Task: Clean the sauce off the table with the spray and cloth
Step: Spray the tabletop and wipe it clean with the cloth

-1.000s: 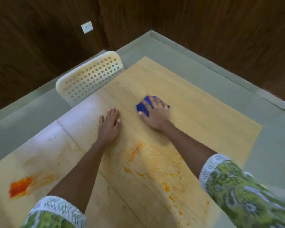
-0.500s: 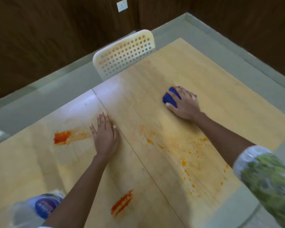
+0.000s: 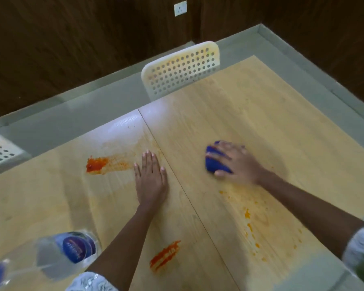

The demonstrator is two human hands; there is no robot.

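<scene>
My right hand lies over a bunched blue cloth on the wooden table, fingers spread across it and thumb curled under its near edge. Flat on the table beside the centre seam rests my left hand, fingers straight. A thick red sauce blotch lies just left of that hand. Another red smear sits near the front, and orange flecks trail below the cloth. A clear spray bottle with a blue label stands at the lower left.
A white perforated chair is pushed against the table's far edge. Part of a second chair shows at the left. Grey floor and dark wood walls surround the table.
The view has swung left, bringing the bottle and both red smears into sight. My right hand with the cloth has slid toward me and left. My left hand stays flat.
</scene>
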